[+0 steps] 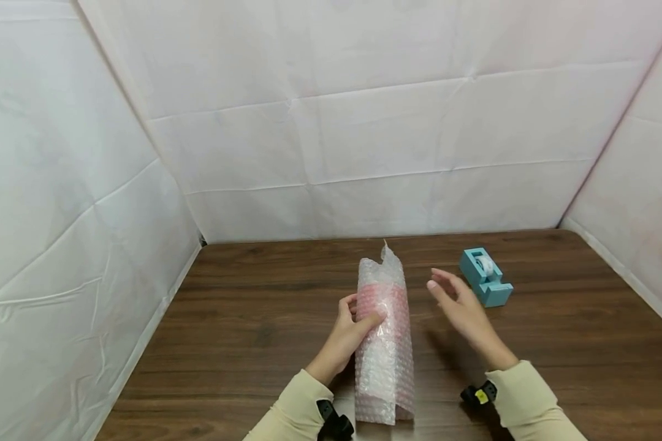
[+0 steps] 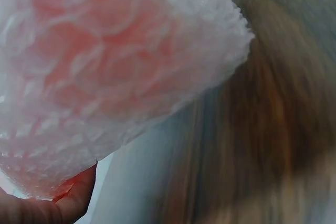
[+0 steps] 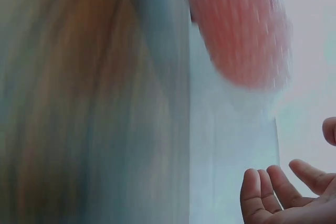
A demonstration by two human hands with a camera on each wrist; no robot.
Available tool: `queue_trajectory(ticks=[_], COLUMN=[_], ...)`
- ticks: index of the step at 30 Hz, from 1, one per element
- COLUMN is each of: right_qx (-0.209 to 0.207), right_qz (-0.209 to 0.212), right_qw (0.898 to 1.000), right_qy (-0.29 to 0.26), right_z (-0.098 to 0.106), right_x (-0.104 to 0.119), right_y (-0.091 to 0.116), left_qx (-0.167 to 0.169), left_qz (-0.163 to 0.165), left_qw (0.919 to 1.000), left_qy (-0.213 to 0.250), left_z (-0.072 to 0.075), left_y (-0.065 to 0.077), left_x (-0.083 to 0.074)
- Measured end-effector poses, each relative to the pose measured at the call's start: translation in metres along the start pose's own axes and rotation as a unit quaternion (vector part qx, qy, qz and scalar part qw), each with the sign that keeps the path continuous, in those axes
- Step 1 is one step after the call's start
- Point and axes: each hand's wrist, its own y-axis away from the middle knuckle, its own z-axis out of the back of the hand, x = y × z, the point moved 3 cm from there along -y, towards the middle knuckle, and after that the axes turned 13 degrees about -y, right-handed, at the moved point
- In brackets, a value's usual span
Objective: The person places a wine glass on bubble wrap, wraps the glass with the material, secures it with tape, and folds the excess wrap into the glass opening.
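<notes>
Clear bubble wrap (image 1: 377, 373), rolled into a tube around something pink (image 1: 383, 297), sits in the left hand (image 1: 349, 334), its thumb laid across the front and its other fingers around the left side. That pinch, near the middle of the tube's length, seems chosen to keep the roll closed and balanced, with one loose end rising beyond the fingers and the other running back toward the person; whether the near end touches the counter (image 1: 254, 331) I cannot tell. To the right of the roll, apart from it, the right hand (image 1: 466, 309) hovers with its fingers loosely extended and the thumb spread away, holding nothing. Just to the right of those fingers stands a blue tape dispenser (image 1: 493, 288) with a roll of tape (image 1: 485, 264) in it, probably placed there to be within easy reach without crowding the wrap. White sheeting (image 1: 375, 135) hangs beyond both hands.
</notes>
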Motion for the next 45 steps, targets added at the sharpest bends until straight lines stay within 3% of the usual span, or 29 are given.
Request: queue_trajectory(ticks=[10,15,20,27,40,45], right_qx=[-0.033,-0.070,-0.087,-0.045,0.004,0.024], right_qz=[-0.027,-0.002,-0.005,-0.015,-0.116,-0.153], right_qw=[0.996,0.989,0.983,0.979,0.986,0.986], right_qy=[0.076,0.134,0.161,0.199,0.122,0.053], right_z=[0.069,0.092,0.105,0.111,0.114,0.118], right_x=[-0.017,-0.030,-0.045,-0.058,-0.054,-0.056], right_y=[-0.006,-0.011,-0.016,-0.023,-0.029,-0.031], left_qx=[0.043,0.072,0.090,0.103,0.104,0.106], left_qz=[-0.017,-0.019,-0.016,-0.011,-0.008,-0.009], left_qw=[0.9989,0.9972,0.9957,0.9946,0.9945,0.9943], left_qy=[-0.005,-0.008,-0.013,-0.003,-0.005,0.000], left_z=[-0.026,-0.038,-0.046,-0.054,-0.055,-0.056], left_y=[0.004,0.006,0.009,0.012,0.014,0.014], left_x=[-0.008,-0.012,-0.013,-0.010,-0.007,-0.005])
